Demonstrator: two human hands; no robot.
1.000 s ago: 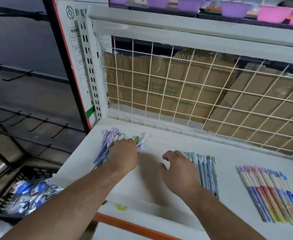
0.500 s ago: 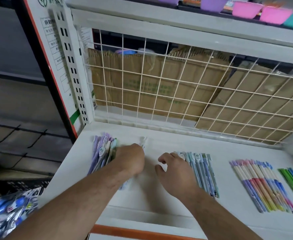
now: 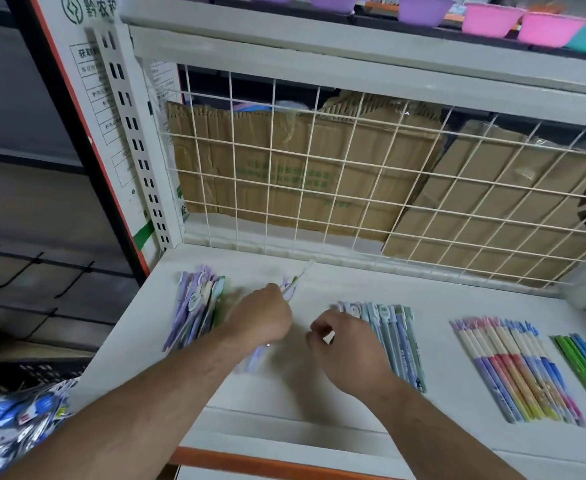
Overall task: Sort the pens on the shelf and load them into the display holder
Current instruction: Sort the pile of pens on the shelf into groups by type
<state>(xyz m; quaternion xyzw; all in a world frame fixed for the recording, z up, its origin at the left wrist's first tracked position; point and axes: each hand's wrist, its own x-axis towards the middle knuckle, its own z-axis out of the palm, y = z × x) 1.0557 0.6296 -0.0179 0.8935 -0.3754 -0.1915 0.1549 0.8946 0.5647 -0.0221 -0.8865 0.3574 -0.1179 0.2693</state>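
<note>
1. Sorting is in hand: the left hand [image 3: 267,317] grips a few pens [image 3: 290,287], at 3 o'clock of the purple pile [image 3: 198,306] on the shelf [image 3: 319,403].
2. The right hand [image 3: 348,351] is curled at 9 o'clock of the blue row [image 3: 393,337]; I cannot tell if it pinches anything.
3. The next move likely calls for laying them by colour.

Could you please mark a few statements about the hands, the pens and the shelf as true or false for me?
1. The left hand grips a small bunch of pens. True.
2. The cardboard stands in front of the wire grid. False: the cardboard stands behind the wire grid.
3. The purple pens lie in a pile at the left end of the shelf. True.
4. The right hand rests on the purple pens. False: the right hand is by the blue-green pens, mid-shelf.
5. The bowls overhead are all pink. False: the bowls are purple, pink and teal.
</note>
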